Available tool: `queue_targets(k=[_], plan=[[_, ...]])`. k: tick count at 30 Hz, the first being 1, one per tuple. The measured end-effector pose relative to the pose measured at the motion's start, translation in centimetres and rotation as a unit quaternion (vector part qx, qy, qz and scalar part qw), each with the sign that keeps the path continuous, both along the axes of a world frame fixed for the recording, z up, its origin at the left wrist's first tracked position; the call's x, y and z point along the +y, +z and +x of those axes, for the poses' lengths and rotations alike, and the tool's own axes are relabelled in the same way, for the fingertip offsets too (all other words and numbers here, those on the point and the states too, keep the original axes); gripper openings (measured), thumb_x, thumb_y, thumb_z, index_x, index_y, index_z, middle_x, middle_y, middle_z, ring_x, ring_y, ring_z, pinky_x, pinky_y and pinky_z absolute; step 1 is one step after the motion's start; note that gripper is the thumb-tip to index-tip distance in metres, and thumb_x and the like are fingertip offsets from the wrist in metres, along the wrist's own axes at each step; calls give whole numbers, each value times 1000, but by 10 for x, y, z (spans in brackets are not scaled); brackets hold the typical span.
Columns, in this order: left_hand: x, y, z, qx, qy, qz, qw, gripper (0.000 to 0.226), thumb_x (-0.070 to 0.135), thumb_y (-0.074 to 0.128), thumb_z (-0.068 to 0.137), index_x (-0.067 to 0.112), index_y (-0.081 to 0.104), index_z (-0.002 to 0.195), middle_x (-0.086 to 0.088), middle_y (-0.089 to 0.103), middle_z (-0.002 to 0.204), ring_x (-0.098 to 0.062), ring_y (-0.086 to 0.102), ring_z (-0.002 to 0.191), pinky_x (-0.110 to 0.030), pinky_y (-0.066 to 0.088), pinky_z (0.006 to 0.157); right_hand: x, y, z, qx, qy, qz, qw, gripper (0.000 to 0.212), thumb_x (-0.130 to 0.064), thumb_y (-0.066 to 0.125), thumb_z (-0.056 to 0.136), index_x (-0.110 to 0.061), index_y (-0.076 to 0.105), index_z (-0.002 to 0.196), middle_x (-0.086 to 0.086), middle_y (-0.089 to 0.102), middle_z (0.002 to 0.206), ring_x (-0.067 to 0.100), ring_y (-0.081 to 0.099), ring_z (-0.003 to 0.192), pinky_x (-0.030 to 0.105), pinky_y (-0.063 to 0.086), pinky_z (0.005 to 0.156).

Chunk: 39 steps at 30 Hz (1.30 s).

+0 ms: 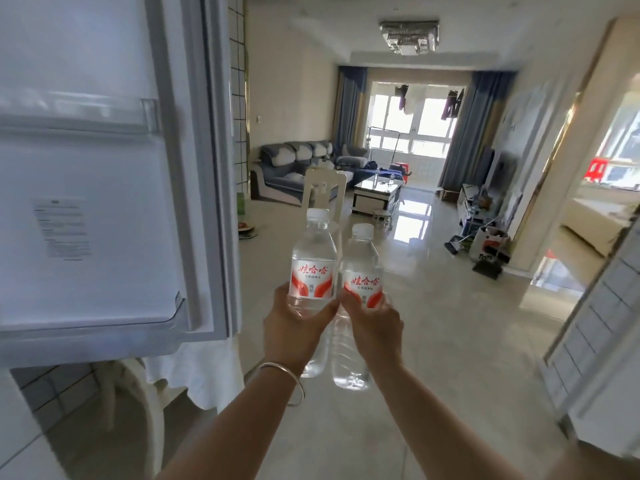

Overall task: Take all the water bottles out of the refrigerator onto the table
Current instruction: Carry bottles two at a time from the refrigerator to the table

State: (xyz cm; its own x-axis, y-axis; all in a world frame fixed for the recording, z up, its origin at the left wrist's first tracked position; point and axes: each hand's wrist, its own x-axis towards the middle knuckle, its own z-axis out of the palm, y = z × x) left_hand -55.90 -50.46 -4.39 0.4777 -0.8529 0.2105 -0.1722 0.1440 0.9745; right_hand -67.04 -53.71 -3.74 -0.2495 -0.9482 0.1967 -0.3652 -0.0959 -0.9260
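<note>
While held upright: two water bottles
Left hand point(294, 327): grip clamped on left bottle point(313, 268)
Right hand point(375, 329): grip clamped on right bottle point(360, 271)
Bottles: apparently touching, right of the refrigerator door point(104, 168)

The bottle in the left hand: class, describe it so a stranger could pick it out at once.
Start at the open refrigerator door filling the left of the view. Just right of it, two hands hold two clear, red-labelled water bottles side by side. The bottle in the left hand is nearer the door, its white cap higher than the other bottle.

You hold two clear, white-capped, red-labelled water bottles point(313, 268) point(360, 285) upright, side by side, apparently touching, right of the refrigerator door point(104, 168).
</note>
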Motion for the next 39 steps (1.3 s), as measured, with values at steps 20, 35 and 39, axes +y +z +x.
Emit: queue_targets(k=[20,35,39], plan=[[-373,9,45,27,64,-22,997,63,43,84,57,30,53,110,15,67,93,-5,66,86,-25,54,78,-390,11,52,-10,64,-13,998,53,-56,65,72,-18,58,109,0,66,94,19,63,83,33,51,76],[-543,-2,182,-50,336,5,940,67,58,78,56,27,54,110,11,67,93,-11,67,87,-32,55,84,-615,15,210,-36,352,17,935,36,-48,69,73,-21,56,92,-6,63,81,6,57,69,21,37,50],[-560,-16,231,-49,385,31,921,60,53,79,59,31,51,107,12,64,92,-14,67,89,-34,55,85,-644,-1,276,-36,402,27,915,49,-57,68,65,-19,58,95,-1,67,84,15,64,74,31,53,63]])
